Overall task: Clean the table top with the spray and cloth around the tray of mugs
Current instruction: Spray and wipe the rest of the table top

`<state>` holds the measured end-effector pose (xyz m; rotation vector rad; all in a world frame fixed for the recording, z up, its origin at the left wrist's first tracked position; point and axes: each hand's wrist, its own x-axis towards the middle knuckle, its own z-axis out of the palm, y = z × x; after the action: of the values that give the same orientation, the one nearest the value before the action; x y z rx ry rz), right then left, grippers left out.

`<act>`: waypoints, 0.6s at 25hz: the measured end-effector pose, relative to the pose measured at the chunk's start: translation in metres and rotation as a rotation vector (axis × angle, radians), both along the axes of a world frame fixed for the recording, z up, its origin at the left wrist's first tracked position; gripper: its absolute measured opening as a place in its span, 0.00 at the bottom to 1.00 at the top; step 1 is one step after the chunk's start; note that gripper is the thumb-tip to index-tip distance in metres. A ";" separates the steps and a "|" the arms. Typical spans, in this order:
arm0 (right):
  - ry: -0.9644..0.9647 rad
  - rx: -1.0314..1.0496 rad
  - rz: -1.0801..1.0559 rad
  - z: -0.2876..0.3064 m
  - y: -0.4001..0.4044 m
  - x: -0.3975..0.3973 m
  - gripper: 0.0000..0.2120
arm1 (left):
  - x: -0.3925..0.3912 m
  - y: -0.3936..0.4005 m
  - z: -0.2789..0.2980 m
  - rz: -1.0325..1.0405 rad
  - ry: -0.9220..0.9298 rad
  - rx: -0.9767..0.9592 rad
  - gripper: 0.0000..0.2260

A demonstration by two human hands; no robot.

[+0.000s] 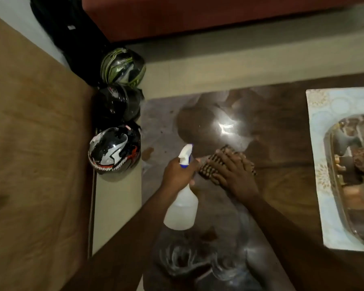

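Note:
My left hand [178, 174] grips the neck of a clear spray bottle [182, 208] with a white and blue nozzle, held just above the glossy dark table top [282, 148]. My right hand [231, 172] lies flat, fingers spread, pressing a dark patterned cloth [207, 170] onto the table right beside the bottle. At the right edge a shiny metal tray [345, 206] rests on a pale patterned mat [324, 114]; the mugs on it are cut off and blurred.
Three motorcycle helmets [116, 148] stand in a row on the floor along the table's left edge. A brown wooden surface [36, 143] fills the left side. A red-brown sofa [198, 15] runs across the back, beyond a strip of floor.

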<state>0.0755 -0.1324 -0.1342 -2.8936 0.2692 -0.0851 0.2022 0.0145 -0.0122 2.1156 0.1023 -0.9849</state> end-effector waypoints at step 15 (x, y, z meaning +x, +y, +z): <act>0.093 0.117 -0.190 0.001 0.105 -0.081 0.21 | -0.096 0.049 -0.019 0.018 0.140 -0.040 0.16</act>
<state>-0.0059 -0.0274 -0.1329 -2.7523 0.5472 0.0319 0.1066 0.0632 -0.0309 2.0047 0.1696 -1.1152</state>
